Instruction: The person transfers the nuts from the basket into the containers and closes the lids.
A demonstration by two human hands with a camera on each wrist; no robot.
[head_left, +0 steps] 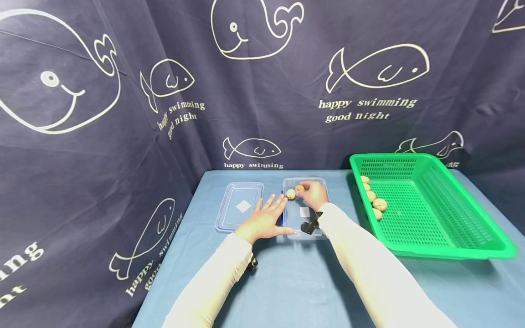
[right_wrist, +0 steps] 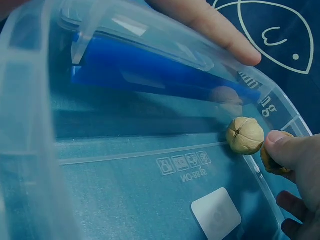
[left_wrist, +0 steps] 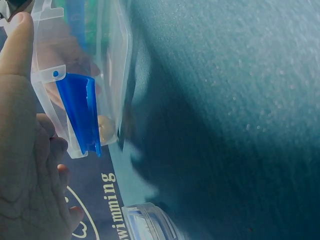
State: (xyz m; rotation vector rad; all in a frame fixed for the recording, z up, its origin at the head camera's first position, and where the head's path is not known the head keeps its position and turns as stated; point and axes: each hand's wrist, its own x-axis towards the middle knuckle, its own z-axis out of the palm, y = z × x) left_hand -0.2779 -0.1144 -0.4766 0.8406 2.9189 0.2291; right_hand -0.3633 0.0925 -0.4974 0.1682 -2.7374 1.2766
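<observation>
In the head view my right hand [head_left: 315, 195] reaches inside a clear plastic box [head_left: 305, 228]. Between thumb and fingers it pinches a round, brown, nut-like ball [right_wrist: 272, 159], low at the far left corner. Right beside that one lies a paler ball [right_wrist: 245, 136] with grooved segments, on the box floor. My left hand [head_left: 264, 222] spreads its straight fingers along the left rim, thumb toward the near side. A blue latch flap [left_wrist: 82, 112] hangs on that side of the box.
A clear lid [head_left: 239, 207] lies on the blue-covered table [head_left: 279, 282] left of the box. To the right stands a green perforated basket [head_left: 430, 250], with several tan balls [head_left: 379, 204] along its left side. A dark printed curtain [head_left: 262, 114] hangs behind.
</observation>
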